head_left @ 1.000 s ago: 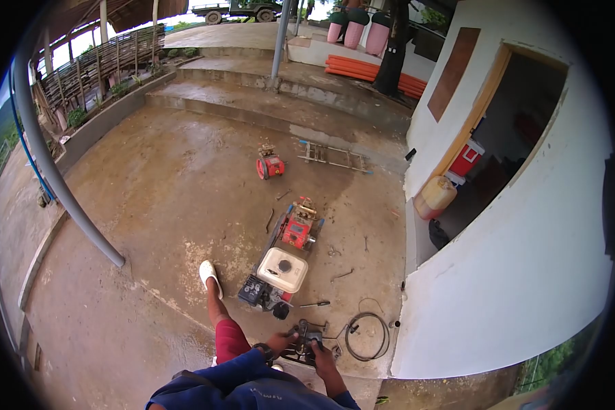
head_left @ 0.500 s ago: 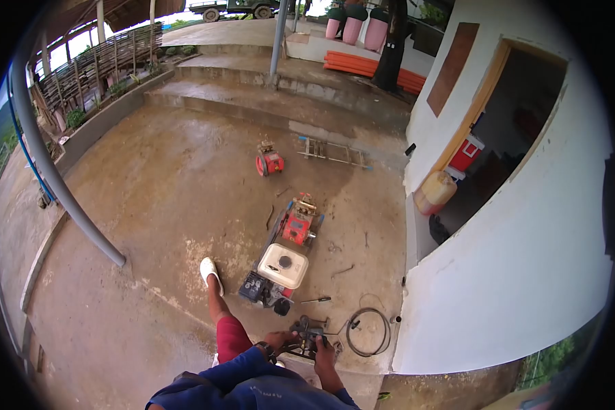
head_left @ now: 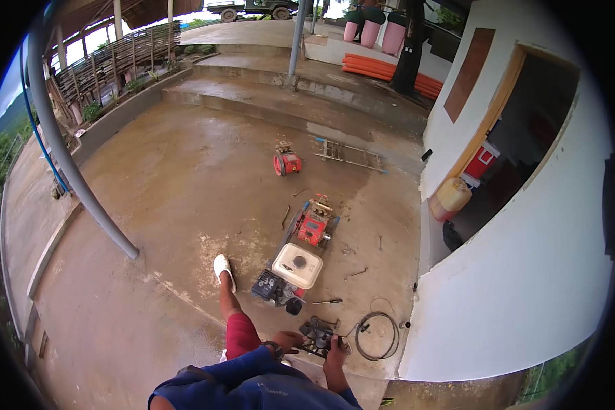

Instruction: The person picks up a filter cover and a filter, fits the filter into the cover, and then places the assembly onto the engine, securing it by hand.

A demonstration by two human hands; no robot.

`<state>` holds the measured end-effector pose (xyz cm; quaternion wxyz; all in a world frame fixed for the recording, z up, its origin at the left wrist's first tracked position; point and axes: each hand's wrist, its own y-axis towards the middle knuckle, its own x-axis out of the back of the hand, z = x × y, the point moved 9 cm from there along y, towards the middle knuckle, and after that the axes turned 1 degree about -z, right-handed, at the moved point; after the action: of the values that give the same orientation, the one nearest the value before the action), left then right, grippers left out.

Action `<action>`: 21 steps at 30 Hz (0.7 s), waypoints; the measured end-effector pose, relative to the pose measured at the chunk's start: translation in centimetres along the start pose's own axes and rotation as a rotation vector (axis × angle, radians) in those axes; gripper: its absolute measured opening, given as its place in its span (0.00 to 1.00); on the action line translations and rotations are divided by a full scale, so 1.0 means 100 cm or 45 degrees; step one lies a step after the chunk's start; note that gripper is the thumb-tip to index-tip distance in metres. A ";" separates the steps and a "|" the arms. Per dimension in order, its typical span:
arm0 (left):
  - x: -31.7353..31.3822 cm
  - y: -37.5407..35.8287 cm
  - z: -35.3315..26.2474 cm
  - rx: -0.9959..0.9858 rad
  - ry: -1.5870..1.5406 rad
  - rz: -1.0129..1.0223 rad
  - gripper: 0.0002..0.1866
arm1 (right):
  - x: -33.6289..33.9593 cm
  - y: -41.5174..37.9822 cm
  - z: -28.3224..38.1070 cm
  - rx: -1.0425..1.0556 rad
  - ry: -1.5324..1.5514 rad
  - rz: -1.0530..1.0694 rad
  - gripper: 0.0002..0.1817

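A dark metal machine part [head_left: 317, 329] is low in the view, between my two hands; its exact kind is too small to tell. My left hand [head_left: 289, 341], with a watch at the wrist, has its fingers closed at the part's left side. On the right side, my right hand [head_left: 335, 353] is wrapped round a dark piece of that part. A coiled black hose [head_left: 377, 335] lies just right of my right hand. Beyond my hands, a screwdriver [head_left: 329, 301] rests on the concrete beside an engine with a cream fuel tank [head_left: 297, 266] and a red pump [head_left: 312, 229].
Loose wrenches [head_left: 356, 273] are scattered right of the engine. Farther off sit a red pump-like unit [head_left: 288, 162] and a metal frame [head_left: 350, 155]. A grey pole [head_left: 92, 212] stands left, a white wall [head_left: 506, 294] right. A yellowish jug [head_left: 451, 198] is in the doorway.
The whole view has shifted, so the scene sits farther right. My left hand has drawn slightly back leftward from the part; my right hand keeps its grip.
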<state>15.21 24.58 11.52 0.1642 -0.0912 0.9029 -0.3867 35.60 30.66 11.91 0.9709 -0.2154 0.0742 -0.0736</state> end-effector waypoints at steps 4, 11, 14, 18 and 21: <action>0.008 -0.004 0.001 -0.019 0.131 -0.033 0.24 | -0.001 0.001 -0.003 0.034 -0.018 0.000 0.15; -0.004 -0.015 -0.007 -0.018 0.418 0.193 0.26 | 0.005 -0.008 0.001 -0.083 0.049 -0.037 0.17; -0.012 -0.022 -0.007 0.038 0.462 0.352 0.25 | 0.012 -0.007 -0.004 -0.130 0.208 -0.073 0.13; -0.013 -0.003 -0.007 -0.042 0.595 0.439 0.23 | 0.006 -0.013 0.007 -0.126 0.172 -0.056 0.14; -0.021 -0.014 -0.020 -0.068 0.558 0.534 0.21 | 0.007 -0.011 0.010 -0.121 0.179 -0.057 0.15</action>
<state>16.47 25.55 14.32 0.0394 0.1786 0.9257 -0.3311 36.31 30.00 13.22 0.9501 -0.2571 0.1407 -0.1065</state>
